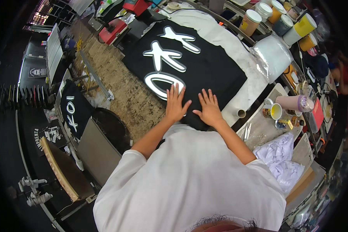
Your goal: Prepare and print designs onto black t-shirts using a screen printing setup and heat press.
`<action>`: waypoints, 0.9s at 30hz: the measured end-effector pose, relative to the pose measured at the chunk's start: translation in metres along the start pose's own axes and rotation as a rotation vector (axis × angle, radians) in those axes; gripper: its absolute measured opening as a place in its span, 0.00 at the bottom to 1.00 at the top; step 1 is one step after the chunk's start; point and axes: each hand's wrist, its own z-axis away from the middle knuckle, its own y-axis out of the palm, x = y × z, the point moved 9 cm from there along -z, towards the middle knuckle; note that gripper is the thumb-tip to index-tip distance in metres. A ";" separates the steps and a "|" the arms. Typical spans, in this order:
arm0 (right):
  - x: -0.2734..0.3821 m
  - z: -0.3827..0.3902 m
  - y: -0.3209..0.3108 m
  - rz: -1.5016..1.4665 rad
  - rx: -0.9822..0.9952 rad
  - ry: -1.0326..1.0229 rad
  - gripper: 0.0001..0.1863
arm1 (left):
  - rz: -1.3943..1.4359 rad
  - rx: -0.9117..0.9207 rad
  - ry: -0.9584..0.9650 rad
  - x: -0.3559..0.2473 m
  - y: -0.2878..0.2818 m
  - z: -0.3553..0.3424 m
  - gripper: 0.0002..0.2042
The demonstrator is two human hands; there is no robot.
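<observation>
A black T-shirt [216,69] with large white, grey-edged printed lettering lies spread over the white-covered table in front of me. My left hand [176,104] rests flat on the cloth, its fingertips on the lowest white letter. Beside it, to the right, my right hand [208,107] lies on plain black fabric with the fingers spread. Neither hand grips anything. The cloth's near end runs up against my white shirt, where part of it is hidden.
A red machine [114,31] stands at the table's far left. Right of the cloth are a cardboard tube [240,113], a pink tumbler [292,103] and plastic-wrapped white fabric [278,152]. Ink jars [251,21] line the shelf at the far right. Another black printed garment [74,110] hangs at left.
</observation>
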 end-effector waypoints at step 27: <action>0.033 0.125 0.204 -1.168 -0.558 1.169 0.52 | 1.324 0.348 -0.552 0.444 -0.019 -0.109 0.23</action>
